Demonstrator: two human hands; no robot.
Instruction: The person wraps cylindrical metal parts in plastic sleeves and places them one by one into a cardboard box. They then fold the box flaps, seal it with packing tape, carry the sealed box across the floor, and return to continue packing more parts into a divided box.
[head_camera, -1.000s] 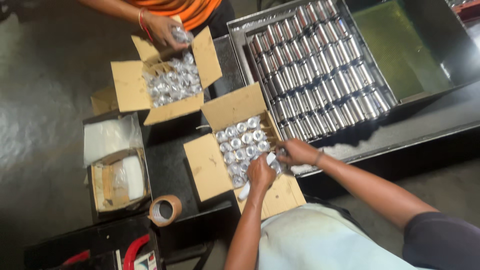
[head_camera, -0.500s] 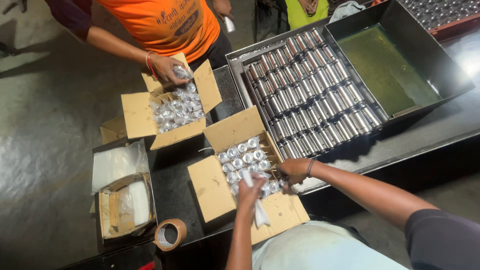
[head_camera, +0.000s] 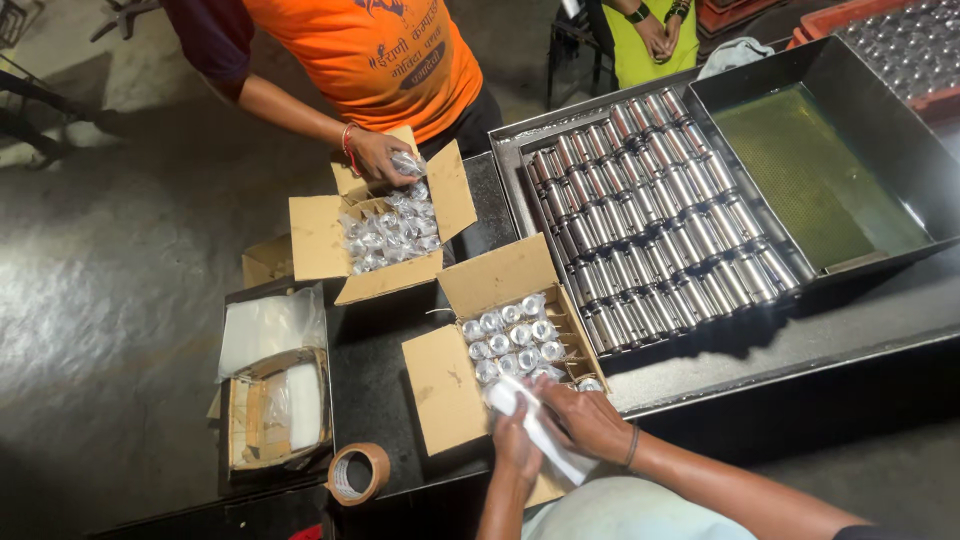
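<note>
Bare forearms; thin dark band on right wrist; pale garment, possibly light-blue.

Light falls from above, fairly bright, glinting off the rows of metal cylinders and leaving a pale sheen on the floor. Deep shadow lies under the tray's near edge. The hands at the bottom look slightly blurred, perhaps from motion.

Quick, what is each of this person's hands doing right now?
Left hand: closed on the white plastic sleeve over the near cardboard box.
Right hand: closed on the same sleeve, beside the wrapped metal cylinders.
</note>
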